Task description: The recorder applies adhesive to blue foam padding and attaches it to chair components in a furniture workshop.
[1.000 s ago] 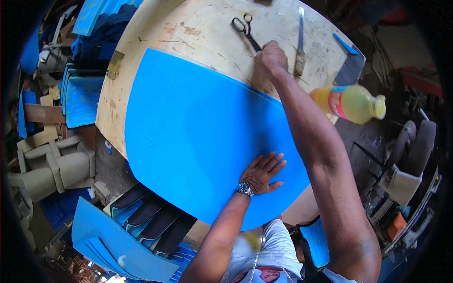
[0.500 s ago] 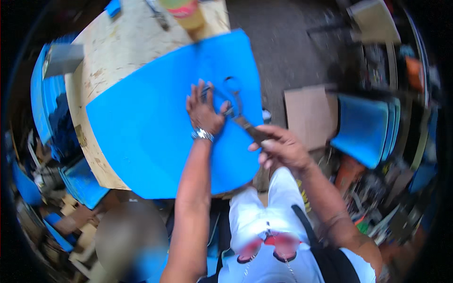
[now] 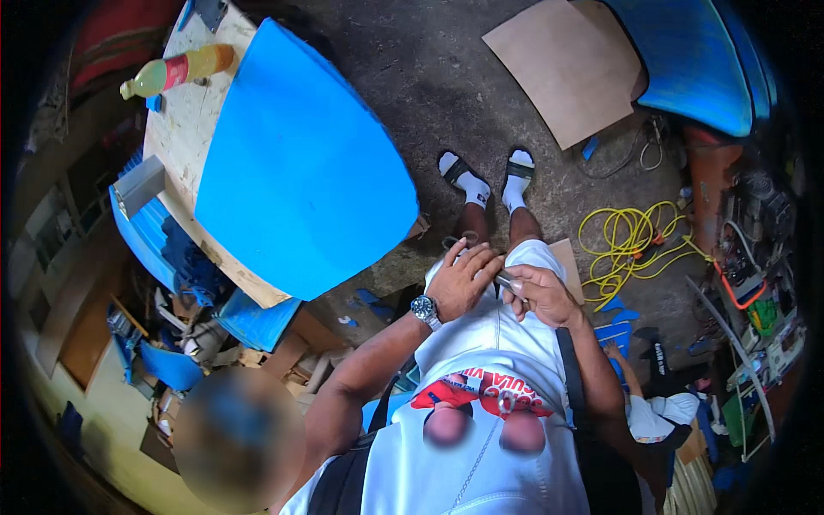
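Head view: both hands meet in front of the person's white shirt (image 3: 481, 360), well to the right of the large blue curved plastic sheet (image 3: 300, 172) lying on the pale wooden table (image 3: 184, 129). The right hand (image 3: 541, 296) is curled around a small grey metal tool (image 3: 506, 281), mostly hidden in its grip. The left hand (image 3: 463, 279), fingers loosely spread and bearing a wristwatch (image 3: 425, 309), lies flat just beside that tool, holding nothing I can see.

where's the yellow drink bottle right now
In the head view the yellow drink bottle lies on its side at the upper left, on the wooden table, just left of the big blue sheet and far from both hands.
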A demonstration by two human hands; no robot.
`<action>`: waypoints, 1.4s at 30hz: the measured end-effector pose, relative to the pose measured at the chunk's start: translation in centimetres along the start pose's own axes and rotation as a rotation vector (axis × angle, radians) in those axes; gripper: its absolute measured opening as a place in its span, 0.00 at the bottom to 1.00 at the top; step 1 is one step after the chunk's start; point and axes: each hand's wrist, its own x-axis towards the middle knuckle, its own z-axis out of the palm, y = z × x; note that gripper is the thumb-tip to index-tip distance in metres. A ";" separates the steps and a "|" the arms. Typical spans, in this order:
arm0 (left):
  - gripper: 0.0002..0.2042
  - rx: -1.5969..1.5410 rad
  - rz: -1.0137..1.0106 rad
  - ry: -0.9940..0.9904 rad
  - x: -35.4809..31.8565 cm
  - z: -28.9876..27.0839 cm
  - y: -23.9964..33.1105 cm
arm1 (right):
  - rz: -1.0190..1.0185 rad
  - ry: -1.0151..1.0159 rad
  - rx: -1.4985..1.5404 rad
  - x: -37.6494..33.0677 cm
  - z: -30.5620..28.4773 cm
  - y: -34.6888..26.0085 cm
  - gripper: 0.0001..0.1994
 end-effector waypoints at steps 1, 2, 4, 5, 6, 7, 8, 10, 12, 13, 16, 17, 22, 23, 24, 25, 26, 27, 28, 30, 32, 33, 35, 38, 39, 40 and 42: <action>0.25 0.010 0.002 -0.020 0.1 0.1 0.3 | -0.006 -0.009 0.020 -0.5 -0.2 0.2 0.20; 0.24 -0.074 -0.083 -0.148 0.2 0.1 0.3 | -0.034 -0.075 0.161 -0.8 -0.6 0.4 0.20; 0.18 -0.267 -0.190 -0.149 0.9 0.8 0.3 | -0.130 -0.222 0.339 0.3 -2.7 1.1 0.25; 0.18 -0.252 -0.189 -0.167 1.2 1.0 0.6 | -0.140 -0.233 0.357 0.7 -3.5 2.2 0.25; 0.16 -0.602 -0.391 -0.058 1.4 1.0 1.0 | -0.325 -0.042 0.035 1.4 -2.4 2.2 0.28; 0.14 -0.956 -0.587 0.061 1.8 1.3 1.4 | -0.502 0.167 -0.291 1.6 -1.5 2.0 0.32; 0.15 -1.137 -0.639 0.108 2.5 1.6 1.4 | -0.387 0.153 -0.377 1.6 -1.2 1.8 0.36; 0.14 -1.077 -0.672 0.080 2.8 1.4 0.9 | -0.434 0.136 -0.500 3.3 -0.4 2.7 0.30; 0.14 -1.039 -0.744 0.053 2.6 0.4 0.7 | -0.363 0.183 -0.478 4.1 0.9 2.1 0.27; 0.14 -1.030 -0.755 0.034 2.8 -0.2 0.6 | -0.357 0.182 -0.483 4.6 1.0 2.2 0.24; 0.15 -1.114 -0.736 -0.033 4.1 -0.5 -0.5 | -0.317 0.075 -0.090 4.8 -1.3 4.4 0.19; 0.15 -1.185 -0.725 -0.043 4.1 -0.7 -1.3 | -0.288 -0.076 0.296 5.0 -2.0 5.8 0.18; 0.15 -1.501 -0.691 -0.197 -1.4 -5.2 -3.9 | -0.167 -0.554 0.084 6.8 1.8 6.2 0.21; 0.15 -1.511 -0.687 -0.257 -1.4 -5.0 -4.4 | -0.190 -0.519 0.007 6.5 2.5 6.0 0.18; 0.16 -1.378 -0.695 -0.365 -1.4 -6.0 -5.2 | -0.155 -0.498 -0.002 6.4 3.4 5.6 0.17; 0.17 -1.240 -0.703 -0.456 -1.5 -7.5 -6.0 | -0.115 -0.489 -0.016 6.7 4.3 5.4 0.16; 0.18 -1.057 -0.740 -0.293 -1.3 -8.0 -6.7 | -0.160 -0.433 0.036 7.5 4.5 5.9 0.16; 0.18 -0.865 -0.772 -0.128 -0.9 -8.8 -7.6 | -0.202 -0.384 0.088 8.5 4.8 6.3 0.15; 0.18 -0.310 -0.499 -0.107 0.2 -9.7 -9.5 | -0.223 -0.297 0.081 9.5 4.4 6.1 0.13; 0.20 0.339 -0.155 -0.160 3.0 -10.8 -11.6 | -0.329 0.007 0.010 11.5 2.7 6.0 0.10; 0.21 0.544 -0.043 -0.315 5.1 -11.3 -12.5 | -0.374 0.263 -0.138 12.0 1.6 5.3 0.09; 0.21 0.535 -0.040 -0.316 5.6 -10.9 -13.5 | -0.432 0.324 -0.174 12.1 0.4 6.0 0.09; 0.21 0.671 0.103 -0.484 5.7 -11.1 -15.3 | -0.384 0.369 -0.198 11.9 -0.7 6.3 0.09; 0.18 0.656 0.143 -0.465 5.8 -12.0 -15.0 | -0.333 0.440 -0.221 11.4 -2.0 7.0 0.10; 0.17 0.644 0.140 -0.473 5.6 -12.3 -14.9 | -0.300 0.471 -0.235 11.3 -2.3 7.3 0.10; 0.16 0.649 0.194 -0.427 5.2 -12.5 -14.9 | -0.287 0.504 -0.260 11.3 -2.7 7.4 0.11; 0.16 0.657 0.186 -0.433 4.8 -13.2 -14.1 | -0.274 0.528 -0.261 11.0 -2.7 7.3 0.11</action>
